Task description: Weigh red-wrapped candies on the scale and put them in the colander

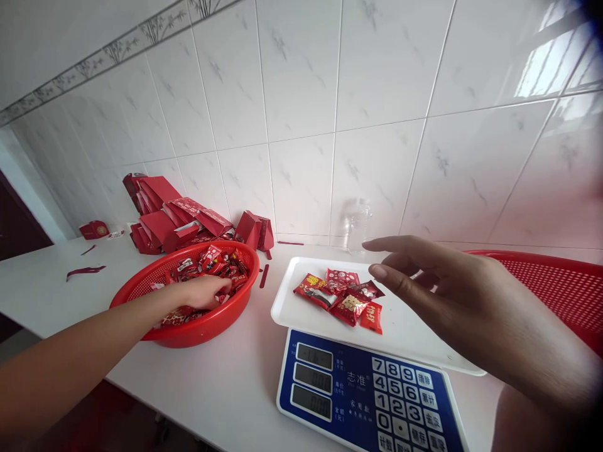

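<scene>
My left hand reaches into a red plastic basket full of red-wrapped packets. Its fingers curl down among the packets, and what they grip, if anything, is hidden. My right hand hovers over the right part of a white scale tray, thumb and forefinger apart, with nothing between them. Several small red packets lie in a loose pile on the tray, left of that hand. Below the tray is the blue keypad panel of the scale, with three grey displays at its left.
Folded red boxes are heaped behind the basket, against the tiled wall. A clear plastic bottle stands behind the tray. Another red basket is at the right, partly behind my right hand. Red strips lie on the white table.
</scene>
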`<state>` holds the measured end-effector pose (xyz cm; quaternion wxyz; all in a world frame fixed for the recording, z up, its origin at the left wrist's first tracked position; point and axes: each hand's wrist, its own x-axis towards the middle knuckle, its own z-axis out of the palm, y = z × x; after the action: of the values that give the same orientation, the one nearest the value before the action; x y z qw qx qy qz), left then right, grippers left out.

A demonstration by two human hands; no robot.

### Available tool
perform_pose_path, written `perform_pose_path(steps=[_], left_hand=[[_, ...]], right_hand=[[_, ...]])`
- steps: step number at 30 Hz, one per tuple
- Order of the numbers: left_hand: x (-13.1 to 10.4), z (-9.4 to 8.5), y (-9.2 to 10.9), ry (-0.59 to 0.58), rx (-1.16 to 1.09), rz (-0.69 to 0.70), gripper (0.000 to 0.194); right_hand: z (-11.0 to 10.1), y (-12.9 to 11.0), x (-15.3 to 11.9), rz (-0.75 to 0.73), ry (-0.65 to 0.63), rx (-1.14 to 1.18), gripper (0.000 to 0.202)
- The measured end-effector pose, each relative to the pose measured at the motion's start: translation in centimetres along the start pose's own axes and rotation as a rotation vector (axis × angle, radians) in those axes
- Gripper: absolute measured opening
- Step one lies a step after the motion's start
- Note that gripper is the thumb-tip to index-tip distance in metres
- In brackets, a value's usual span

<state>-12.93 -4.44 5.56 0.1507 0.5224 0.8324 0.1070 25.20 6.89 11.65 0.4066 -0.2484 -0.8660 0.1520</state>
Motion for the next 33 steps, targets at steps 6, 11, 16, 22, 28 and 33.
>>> perform_pose_path(steps=[6, 11, 16, 22, 28, 33], left_hand=[[0.3, -3.5, -1.0, 0.007, 0.033, 0.029, 0.032], [0.3, -4.7, -2.6, 0.076, 0.021, 0.023, 0.039], [0.4, -4.4, -4.0, 0.113, -0.021, -0.022, 0.036], [1.1, -4.3, -4.8, 0.16, -0.093, -0.043, 0.039], [1.0, -4.6, -4.1, 0.183, -0.168, -0.098, 0.047], [0.6, -4.5, -2.8, 0.245, -0.305, -0.133, 0.036]], right_hand=[[0.1, 0.0, 0.1, 0.003, 0.005, 0.046, 0.035], [0.0, 0.0, 0.0, 0.005, 0.005, 0.047, 0.036], [0.1, -0.1, 0.1, 0.004, -0.004, 0.031, 0.036], [0.2, -0.2, 0.2, 0.002, -0.013, 0.036, 0.034], [0.2, -0.1, 0.1, -0.008, -0.01, 0.032, 0.034], [0.1, 0.0, 0.1, -0.014, -0.013, 0.016, 0.033]])
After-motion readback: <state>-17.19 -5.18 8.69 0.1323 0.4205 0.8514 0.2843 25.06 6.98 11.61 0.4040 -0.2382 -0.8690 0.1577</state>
